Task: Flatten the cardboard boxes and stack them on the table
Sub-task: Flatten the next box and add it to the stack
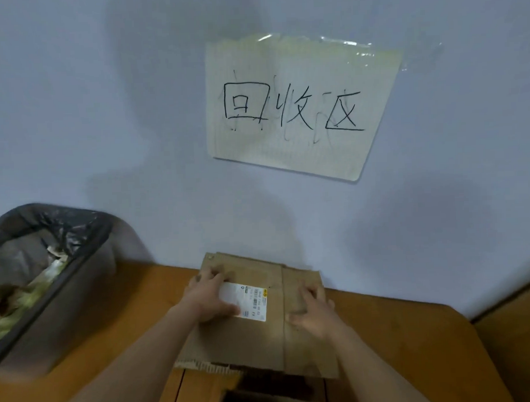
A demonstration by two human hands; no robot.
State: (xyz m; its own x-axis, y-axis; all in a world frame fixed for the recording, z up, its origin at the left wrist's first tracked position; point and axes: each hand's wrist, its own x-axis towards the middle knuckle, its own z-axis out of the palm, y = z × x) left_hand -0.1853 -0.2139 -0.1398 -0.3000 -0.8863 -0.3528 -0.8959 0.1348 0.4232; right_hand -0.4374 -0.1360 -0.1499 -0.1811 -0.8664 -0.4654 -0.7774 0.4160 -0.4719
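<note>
Cardboard box [256,318] is lying flattened on the tabletop [398,340], overhanging its near edge; both hands are pressing it, fingers [213,274] spread. Uneven pressure risks tipping it off.

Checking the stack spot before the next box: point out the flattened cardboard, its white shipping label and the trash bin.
flattened cardboard [247,342], head view, on its bare near panel.
white shipping label [252,300], head view, on its printed middle.
trash bin [80,267], head view, on its dark right rim.
</note>
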